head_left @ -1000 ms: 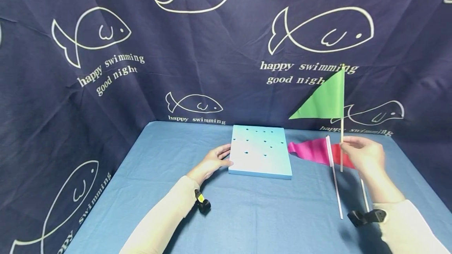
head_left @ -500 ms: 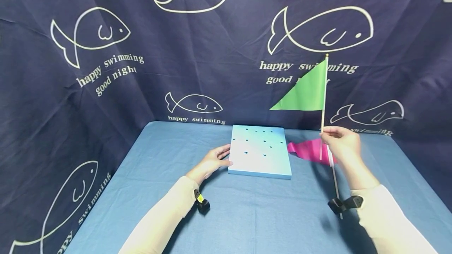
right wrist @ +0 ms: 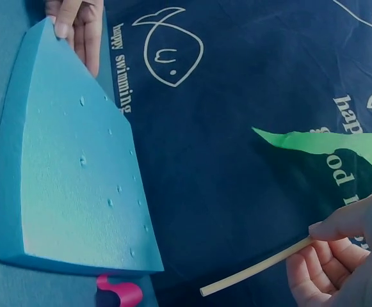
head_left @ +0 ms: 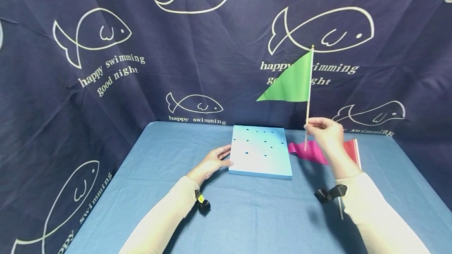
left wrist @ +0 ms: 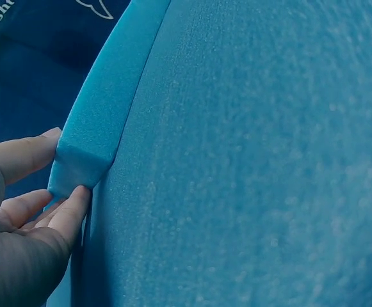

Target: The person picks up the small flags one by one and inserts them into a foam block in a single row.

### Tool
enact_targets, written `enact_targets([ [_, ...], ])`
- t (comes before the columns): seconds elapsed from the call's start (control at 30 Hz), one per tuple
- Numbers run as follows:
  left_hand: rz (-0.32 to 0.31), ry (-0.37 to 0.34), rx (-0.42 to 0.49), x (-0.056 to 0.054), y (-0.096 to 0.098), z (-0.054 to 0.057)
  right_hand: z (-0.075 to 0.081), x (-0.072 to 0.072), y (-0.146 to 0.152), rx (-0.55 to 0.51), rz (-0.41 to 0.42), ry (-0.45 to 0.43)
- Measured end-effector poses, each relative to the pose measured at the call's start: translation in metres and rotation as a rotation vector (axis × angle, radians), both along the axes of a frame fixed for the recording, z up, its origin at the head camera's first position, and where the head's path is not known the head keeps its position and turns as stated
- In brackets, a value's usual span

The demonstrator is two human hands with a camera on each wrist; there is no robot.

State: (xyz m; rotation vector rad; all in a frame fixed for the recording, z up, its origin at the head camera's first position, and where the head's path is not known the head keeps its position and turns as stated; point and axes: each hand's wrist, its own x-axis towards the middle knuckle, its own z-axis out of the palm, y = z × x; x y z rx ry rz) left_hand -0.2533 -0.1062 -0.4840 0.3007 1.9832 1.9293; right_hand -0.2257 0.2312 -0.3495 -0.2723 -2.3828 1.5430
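Because the green flag [head_left: 292,83] is held low on its wooden stick [head_left: 307,109], most of it rises above the grip and could sway or twist off line. It stands nearly upright in the air, right of the light-blue board [head_left: 259,166], its lower tip well apart from the holes [head_left: 246,153]. The right hand [head_left: 327,133] pinches the stick between thumb and fingers, closed. Were the tip to come down between holes, it might dent the board or slip. The left hand [head_left: 211,162], slightly spread, grips only the near left corner, so pushing at the far right might swivel or tip the board. Rightward on the desk [head_left: 152,175], the pink flag [head_left: 314,153] and red flag [head_left: 350,150] could snag the right sleeve [head_left: 378,214].
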Motion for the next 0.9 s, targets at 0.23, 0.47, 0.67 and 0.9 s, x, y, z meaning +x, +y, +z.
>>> enact_targets([
  [0.23, 0.002, 0.003, -0.001, -0.001, 0.000, -0.003, -0.004, -0.006, -0.006, -0.014, 0.032, 0.029],
  [0.47, -0.006, 0.002, 0.000, -0.002, -0.001, -0.003, -0.006, -0.011, -0.013, -0.097, 0.054, 0.022],
  [0.67, 0.011, -0.022, -0.001, -0.002, -0.003, -0.003, -0.010, -0.020, -0.023, -0.146, 0.080, 0.005],
  [0.9, -0.006, -0.016, -0.006, 0.000, 0.000, -0.004, -0.010, -0.024, -0.033, -0.157, 0.074, -0.013],
])
